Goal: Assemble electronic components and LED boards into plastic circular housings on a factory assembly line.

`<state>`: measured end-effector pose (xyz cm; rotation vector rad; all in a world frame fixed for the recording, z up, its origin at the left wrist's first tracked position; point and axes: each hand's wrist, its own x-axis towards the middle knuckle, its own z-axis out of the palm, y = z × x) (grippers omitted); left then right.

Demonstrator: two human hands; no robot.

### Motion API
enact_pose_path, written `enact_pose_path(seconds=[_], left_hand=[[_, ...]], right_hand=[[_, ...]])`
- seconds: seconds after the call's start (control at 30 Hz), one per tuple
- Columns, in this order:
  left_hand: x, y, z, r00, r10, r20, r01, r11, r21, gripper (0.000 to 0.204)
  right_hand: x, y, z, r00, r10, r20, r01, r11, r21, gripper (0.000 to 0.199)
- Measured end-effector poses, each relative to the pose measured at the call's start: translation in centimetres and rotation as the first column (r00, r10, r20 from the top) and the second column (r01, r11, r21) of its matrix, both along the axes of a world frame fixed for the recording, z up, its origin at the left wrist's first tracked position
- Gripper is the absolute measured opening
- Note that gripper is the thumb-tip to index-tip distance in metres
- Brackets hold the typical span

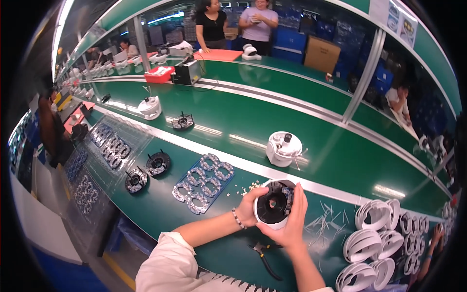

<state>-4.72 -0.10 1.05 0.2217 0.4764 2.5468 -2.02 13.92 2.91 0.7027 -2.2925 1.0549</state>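
Between both palms I hold a round white housing with a black insert (pixel 272 202), its open side facing up. My left hand (pixel 249 207) wraps the left rim with the thumb on top. Fingers closed along the right side, my right hand (pixel 293 219) grips the same part. A small circuit board shows inside by the right fingers. Just left of my hands lie small pale connectors (pixel 253 187) and a blue panel of ring-shaped circuit boards (pixel 204 182). Cutting pliers (pixel 265 260) with dark handles rest on the green bench below my hands.
Stacked white rings (pixel 362 246) stand at the right, beside scattered thin white strips (pixel 328 224). Two black round bases (pixel 158 163) sit to the left near trays of boards (pixel 112 143). White housings (pixel 283 148) stand on the green conveyor (pixel 219 112). Other people are across the line.
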Motion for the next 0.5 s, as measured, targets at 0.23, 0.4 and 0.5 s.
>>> enact_pose_path(seconds=[0.23,0.4,0.5], left_hand=[[-0.2,0.8,1.5,0.988,0.146,0.039,-0.145,0.989,-0.039,0.044],[-2.5,1.4,0.5,0.973,0.190,0.128,-0.168,0.972,-0.164,0.047],[-4.6,0.2,-0.2,0.957,0.150,0.246,-0.068,0.947,-0.313,0.047]], right_hand=[[-1.5,-0.1,-0.1,0.995,0.026,0.098,-0.016,0.994,-0.106,0.110],[-3.1,0.8,-1.2,0.977,0.049,0.206,-0.028,0.994,-0.104,0.106],[-1.1,2.4,-1.2,0.998,0.019,0.064,-0.020,1.000,0.018,0.106]])
